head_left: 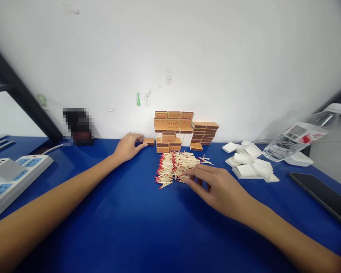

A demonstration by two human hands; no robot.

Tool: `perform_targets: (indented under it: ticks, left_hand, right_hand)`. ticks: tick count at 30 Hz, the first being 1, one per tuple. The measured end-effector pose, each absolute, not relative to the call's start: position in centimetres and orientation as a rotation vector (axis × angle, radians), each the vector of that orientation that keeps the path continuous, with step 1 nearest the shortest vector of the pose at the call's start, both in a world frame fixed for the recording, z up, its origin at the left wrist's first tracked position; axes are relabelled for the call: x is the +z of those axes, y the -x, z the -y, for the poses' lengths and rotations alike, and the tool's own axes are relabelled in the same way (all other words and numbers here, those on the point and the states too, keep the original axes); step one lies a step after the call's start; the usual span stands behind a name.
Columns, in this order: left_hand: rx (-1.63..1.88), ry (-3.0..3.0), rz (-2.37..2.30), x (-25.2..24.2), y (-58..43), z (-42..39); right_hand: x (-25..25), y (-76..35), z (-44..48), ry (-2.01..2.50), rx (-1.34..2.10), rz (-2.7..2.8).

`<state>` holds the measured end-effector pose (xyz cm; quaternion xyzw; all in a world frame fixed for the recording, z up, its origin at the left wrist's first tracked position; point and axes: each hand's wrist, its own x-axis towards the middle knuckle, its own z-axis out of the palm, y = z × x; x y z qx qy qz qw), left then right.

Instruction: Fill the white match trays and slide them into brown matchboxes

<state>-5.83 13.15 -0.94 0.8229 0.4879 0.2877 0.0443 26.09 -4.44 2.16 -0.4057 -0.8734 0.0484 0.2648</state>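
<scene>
Forearms came in from both lower corners across the blue table (136, 227).

- left hand (127, 147): reached far forward, close to the wall. Fingers curled, thumb and index tips at the left end of a lone matchbox (148, 141). Touching it; can't tell whether it was actually pinched.
- matchbox lay flat, long axis left-right, parallel to the wall, just right of that hand and just left of the matchbox stack (184, 127).
- right hand (216, 187): palm down, fingers apart and extended, gripping nothing. Fingertips rested on the near right edge of the match pile (173, 167).
- pile sat mid-table, up and to the left of the right hand, just in front of the stack. Sticks ran mostly left-right, red heads mainly toward the left. A few strays lay off its right side.
- key relation: pile lay between the two hands, right hand on it, left hand clear of it. The box was at the left hand only, well out of the right hand's reach.

Elsewhere:
- white inner trays (250, 165), heaped right of the pile
- water bottle (298, 138) on its side beyond them
- phone (324, 197) at the right edge
- power strip (14, 178) far left
</scene>
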Motion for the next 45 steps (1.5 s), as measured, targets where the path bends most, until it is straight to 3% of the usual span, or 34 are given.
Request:
perform_targets:
  ticks: [17,22,26,29,41,45]
  left_hand:
    - [0.871,-2.582,-1.559,-0.1,3.5,-13.9]
    - [0.856,-2.599,-1.635,0.9,5.6,-10.8]
    - [0.646,-2.728,-1.435,1.7,6.8,-6.1]
    - [0.531,-2.803,-1.271,2.4,6.7,-3.0]
    - [0.643,-3.225,-0.943,2.1,6.5,-1.3]
    - [0.641,-3.229,-0.916,2.0,6.3,-1.2]
  right_hand:
    - [1.9,-26.6,3.8,1.104,-0.040,2.354]
    - [4.0,-30.5,2.0,1.328,-0.066,2.346]
    - [6.5,-37.9,0.0,1.801,0.023,2.292]
    - [7.1,-42.2,-0.5,2.044,0.276,2.235]
    - [3.8,-43.5,-1.2,2.167,0.477,2.260]
    - [5.0,-42.8,-0.8,2.114,0.331,2.249]
